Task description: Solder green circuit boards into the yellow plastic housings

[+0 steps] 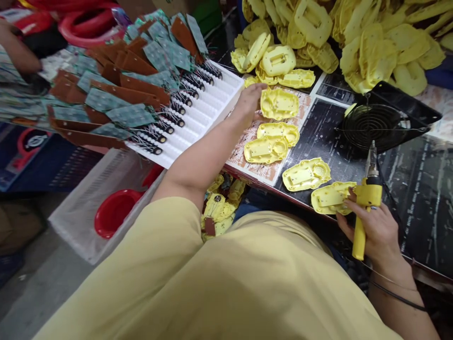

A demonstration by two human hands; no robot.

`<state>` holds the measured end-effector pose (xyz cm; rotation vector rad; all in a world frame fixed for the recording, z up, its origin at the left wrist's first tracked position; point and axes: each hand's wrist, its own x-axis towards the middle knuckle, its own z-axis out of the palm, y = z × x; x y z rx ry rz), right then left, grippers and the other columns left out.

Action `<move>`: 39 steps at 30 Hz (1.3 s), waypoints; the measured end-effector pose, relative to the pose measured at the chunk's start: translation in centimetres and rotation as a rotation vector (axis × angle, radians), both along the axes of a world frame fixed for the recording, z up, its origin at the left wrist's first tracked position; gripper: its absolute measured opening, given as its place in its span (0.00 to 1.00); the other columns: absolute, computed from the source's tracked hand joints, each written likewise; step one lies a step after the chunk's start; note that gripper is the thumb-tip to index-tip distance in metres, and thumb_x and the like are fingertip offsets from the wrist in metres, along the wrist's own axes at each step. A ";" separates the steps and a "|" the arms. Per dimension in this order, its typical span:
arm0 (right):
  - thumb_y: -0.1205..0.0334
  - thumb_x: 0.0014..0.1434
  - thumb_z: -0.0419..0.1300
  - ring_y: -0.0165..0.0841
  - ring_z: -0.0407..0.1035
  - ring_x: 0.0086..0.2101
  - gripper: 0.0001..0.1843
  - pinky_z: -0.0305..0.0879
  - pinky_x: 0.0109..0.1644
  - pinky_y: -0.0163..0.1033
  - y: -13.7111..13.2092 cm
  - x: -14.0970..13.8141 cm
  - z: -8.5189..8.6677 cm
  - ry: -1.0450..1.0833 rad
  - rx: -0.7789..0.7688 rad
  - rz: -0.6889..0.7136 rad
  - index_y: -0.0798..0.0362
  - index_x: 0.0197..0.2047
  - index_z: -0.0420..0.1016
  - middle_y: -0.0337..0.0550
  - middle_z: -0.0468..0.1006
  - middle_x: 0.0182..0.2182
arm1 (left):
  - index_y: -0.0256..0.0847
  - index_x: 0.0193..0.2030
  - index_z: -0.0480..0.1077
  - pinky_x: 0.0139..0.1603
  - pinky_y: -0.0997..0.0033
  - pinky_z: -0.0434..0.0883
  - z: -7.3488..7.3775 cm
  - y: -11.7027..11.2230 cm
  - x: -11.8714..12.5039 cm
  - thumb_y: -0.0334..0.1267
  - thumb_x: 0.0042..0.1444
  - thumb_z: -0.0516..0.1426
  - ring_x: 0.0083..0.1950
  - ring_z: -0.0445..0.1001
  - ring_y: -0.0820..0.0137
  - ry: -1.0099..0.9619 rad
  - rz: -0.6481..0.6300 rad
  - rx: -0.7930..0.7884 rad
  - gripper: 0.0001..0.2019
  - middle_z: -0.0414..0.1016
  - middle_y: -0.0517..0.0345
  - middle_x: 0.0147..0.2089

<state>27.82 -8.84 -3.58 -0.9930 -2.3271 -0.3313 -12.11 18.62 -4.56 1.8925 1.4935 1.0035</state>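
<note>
My right hand (380, 226) is closed around a yellow soldering gun (360, 233), its metal tip pointing up. Fingers of this hand also touch a yellow plastic shell (329, 198) at the table's front edge. My left hand (249, 100) reaches out with extended fingers to the left edge of another yellow shell (280, 105); part of the fingers is hidden. Between the hands lie more shells: two overlapping, the upper one (267, 150) nearer me, and a single shell (307, 174) further right. Their moulded inner sides face up.
A white ribbed tray (226, 94) at left carries many circuit boards (116, 89) with wires. Piles of yellow shells (385, 52) stand at the back. A black fan-like unit with a round grille (375, 123) is at right. A bin (81, 208) holds a red part. Someone's arm shows far left.
</note>
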 end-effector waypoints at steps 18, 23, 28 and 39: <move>0.65 0.63 0.75 0.42 0.84 0.47 0.29 0.81 0.59 0.47 -0.2 0.3 -0.5 0.076 -0.064 0.021 0.49 0.64 0.73 0.45 0.86 0.47 | 0.51 0.81 0.59 0.85 0.31 0.40 -0.1 -12.4 4.2 0.63 0.76 0.44 0.88 0.44 0.46 0.714 -0.408 0.182 0.34 0.48 0.45 0.87; 0.63 0.65 0.74 0.44 0.84 0.50 0.27 0.81 0.59 0.49 -0.2 0.5 -0.5 0.068 -0.098 0.029 0.47 0.64 0.73 0.47 0.86 0.50 | 0.53 0.83 0.57 0.83 0.25 0.38 -0.3 -7.2 5.8 0.72 0.70 0.46 0.88 0.43 0.40 0.673 -0.320 0.004 0.42 0.51 0.45 0.86; 0.66 0.67 0.71 0.41 0.84 0.46 0.25 0.80 0.57 0.47 1.0 0.2 -0.1 0.058 -0.082 0.079 0.47 0.64 0.73 0.43 0.86 0.46 | 0.50 0.82 0.59 0.85 0.29 0.39 0.0 -5.7 9.3 0.68 0.71 0.49 0.88 0.45 0.42 0.656 -0.245 -0.052 0.40 0.51 0.46 0.86; 0.61 0.68 0.72 0.38 0.82 0.38 0.19 0.78 0.45 0.43 3.0 -3.8 1.1 0.037 -0.052 0.125 0.51 0.59 0.73 0.45 0.86 0.39 | 0.44 0.82 0.60 0.84 0.32 0.49 2.5 -13.0 9.9 0.59 0.77 0.46 0.87 0.49 0.46 0.695 -0.467 0.134 0.34 0.50 0.43 0.86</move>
